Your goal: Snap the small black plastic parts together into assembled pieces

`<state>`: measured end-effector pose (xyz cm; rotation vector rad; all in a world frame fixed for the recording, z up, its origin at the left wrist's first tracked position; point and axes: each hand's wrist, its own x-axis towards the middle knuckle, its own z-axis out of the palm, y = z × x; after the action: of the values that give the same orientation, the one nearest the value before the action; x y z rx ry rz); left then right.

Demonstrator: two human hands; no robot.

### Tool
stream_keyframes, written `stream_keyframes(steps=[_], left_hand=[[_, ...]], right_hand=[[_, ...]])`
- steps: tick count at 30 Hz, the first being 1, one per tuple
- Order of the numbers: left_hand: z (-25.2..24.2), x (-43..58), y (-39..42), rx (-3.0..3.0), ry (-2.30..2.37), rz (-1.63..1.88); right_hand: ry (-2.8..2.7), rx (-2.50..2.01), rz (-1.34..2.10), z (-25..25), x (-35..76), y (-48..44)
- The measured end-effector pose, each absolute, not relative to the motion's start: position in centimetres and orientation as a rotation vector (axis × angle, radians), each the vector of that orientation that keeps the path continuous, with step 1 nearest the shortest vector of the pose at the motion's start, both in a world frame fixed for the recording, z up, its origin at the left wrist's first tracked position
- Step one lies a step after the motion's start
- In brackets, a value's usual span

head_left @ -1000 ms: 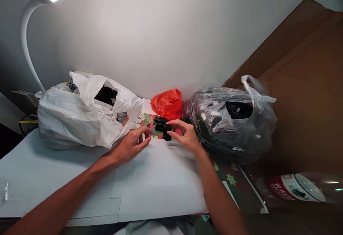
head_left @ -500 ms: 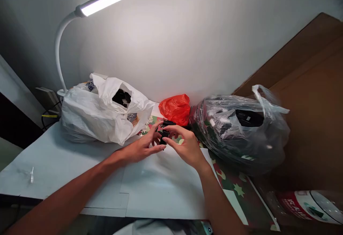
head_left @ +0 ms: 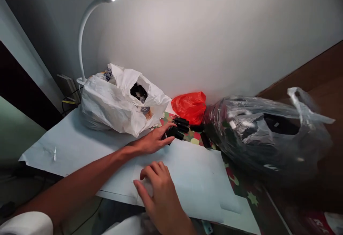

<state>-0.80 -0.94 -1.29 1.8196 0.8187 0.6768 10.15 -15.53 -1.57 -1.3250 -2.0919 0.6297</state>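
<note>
My left hand [head_left: 154,140] reaches over the white sheet [head_left: 193,178], its thumb and index finger around a small black plastic piece [head_left: 175,133]. Part of that piece is hidden by the fingers. Just beyond lie more black pieces [head_left: 182,121], close together in front of the red bag. Nearer the table's front edge, my right hand [head_left: 160,188] hovers above the sheet with loosely curled fingers and the thumb apart. Nothing shows in the right hand.
A white plastic bag [head_left: 107,106] with black items inside stands back left, beside a lit lamp [head_left: 81,45]. Behind the pieces sits a red bag [head_left: 189,107]. To the right, a large clear bag [head_left: 246,138] bulges over the patterned cloth [head_left: 241,178].
My right hand has left the black piece and drawn back toward the front edge. The left hand stays by the pieces. The view has shifted left.
</note>
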Motion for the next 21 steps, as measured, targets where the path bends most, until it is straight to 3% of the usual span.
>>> stream_keyframes(steps=[8,21], left_hand=[[-0.9,-0.3,-0.6,1.817,0.856,0.667],[-1.0,-0.3,-0.1,1.798,0.826,0.663]], right_hand=[[-2.308,-1.408,0.276,-3.3,7.9,-16.7],[-2.242,-1.385,0.088,-5.7,7.3,-16.1]])
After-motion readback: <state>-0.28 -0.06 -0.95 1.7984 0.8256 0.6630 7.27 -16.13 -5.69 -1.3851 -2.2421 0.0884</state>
